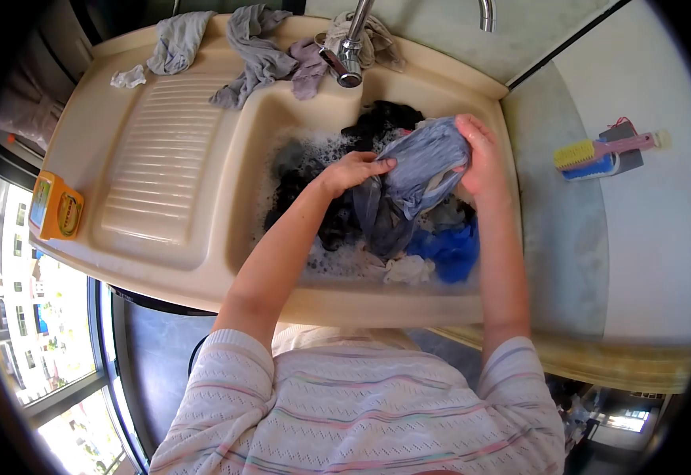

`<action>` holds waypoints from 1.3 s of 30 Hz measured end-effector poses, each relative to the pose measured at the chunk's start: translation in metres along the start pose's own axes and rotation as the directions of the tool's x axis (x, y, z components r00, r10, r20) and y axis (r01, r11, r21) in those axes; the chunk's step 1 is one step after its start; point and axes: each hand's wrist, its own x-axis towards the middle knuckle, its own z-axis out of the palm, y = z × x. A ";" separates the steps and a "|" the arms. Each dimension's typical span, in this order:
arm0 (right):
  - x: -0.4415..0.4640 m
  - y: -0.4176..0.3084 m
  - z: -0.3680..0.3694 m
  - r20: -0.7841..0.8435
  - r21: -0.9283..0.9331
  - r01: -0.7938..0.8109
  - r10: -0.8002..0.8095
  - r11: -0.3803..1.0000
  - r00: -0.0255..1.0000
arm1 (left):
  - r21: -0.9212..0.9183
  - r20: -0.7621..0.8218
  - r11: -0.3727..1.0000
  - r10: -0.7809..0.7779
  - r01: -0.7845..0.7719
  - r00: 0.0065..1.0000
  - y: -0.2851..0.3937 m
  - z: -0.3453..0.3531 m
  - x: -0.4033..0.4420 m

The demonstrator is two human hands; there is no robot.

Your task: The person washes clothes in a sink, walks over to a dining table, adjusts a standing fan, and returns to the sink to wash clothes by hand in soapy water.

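Observation:
A wet grey-blue garment [425, 162] is stretched between my two hands above the sink basin [242, 198]. My left hand [355, 172] pinches its left edge, thumb on top. My right hand [478, 154] is closed round its upper right end. The cloth's lower part hangs toward the soapy water; what kind of garment it is I cannot tell. Beneath it lie soaked clothes: black cloth [385, 119] at the back, blue cloth [450, 252] at the lower right and a white cloth [409, 270] near the front wall.
A ribbed washboard [159, 158] is moulded into the counter on the left. An orange box [57, 207] stands at its left edge. Grey cloths [254, 59] drape the back rim beside the chrome faucet [349, 59]. Brushes [599, 154] hang on the right wall.

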 end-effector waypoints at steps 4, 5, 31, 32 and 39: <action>0.012 0.004 -0.016 -0.157 -0.200 0.071 -0.104 0.977 0.982 | -0.443 0.177 0.889 -0.039 0.115 0.983 -0.012 -0.003 0.005; 0.024 0.019 -0.032 -0.161 -0.351 0.100 -0.165 0.931 0.973 | -0.520 0.174 0.847 -0.018 0.108 0.985 -0.024 -0.007 0.009; -0.054 0.012 -0.037 0.009 -0.023 0.079 -0.078 0.997 0.997 | -0.374 0.064 0.923 0.122 -0.090 0.990 0.018 0.005 -0.002; -0.057 0.003 -0.039 0.022 0.050 0.106 -0.107 0.993 0.994 | -0.422 0.174 0.890 0.265 -0.171 0.948 0.026 0.002 -0.002; -0.038 0.041 -0.058 -0.120 -0.429 -0.266 0.237 0.863 0.964 | 0.819 -0.060 0.520 0.501 -0.245 0.863 -0.014 -0.036 0.010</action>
